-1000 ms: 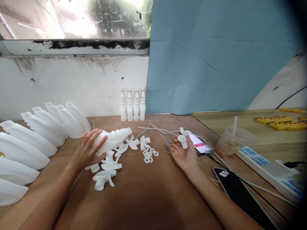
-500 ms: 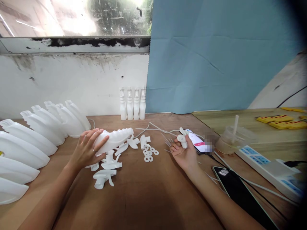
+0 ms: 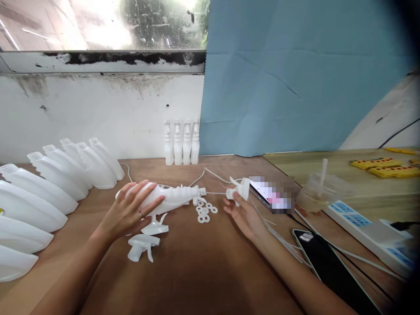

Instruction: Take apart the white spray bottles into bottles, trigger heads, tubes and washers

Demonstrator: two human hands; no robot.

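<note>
My left hand (image 3: pixel 131 212) is closed around a white plastic bottle (image 3: pixel 175 197), which lies nearly level with its ribbed neck to the right. Between the fingers of my right hand (image 3: pixel 247 218) is a white trigger sprayer (image 3: pixel 242 189). Its thin dip tube (image 3: pixel 216 193) points left and meets the bottle's mouth; whether the tip is inside I cannot tell. Loose trigger sprayer heads (image 3: pixel 141 246) lie below the bottle, some partly hidden behind it. A small heap of white ring washers (image 3: pixel 201 211) sits under the neck.
Several open white bottles (image 3: pixel 59 175) stand in rows at left. Small bottles (image 3: pixel 182 146) line the wall. To the right are a lit phone (image 3: pixel 265 194), a dark phone (image 3: pixel 328 267), a plastic cup (image 3: pixel 311 192), a power strip (image 3: pixel 361 227), loose tubes (image 3: pixel 285 243) and cables.
My right hand has turned the sprayer so its tube points left at the bottle. My left hand has shifted the bottle right and slightly nearer, and its neck is now more level.
</note>
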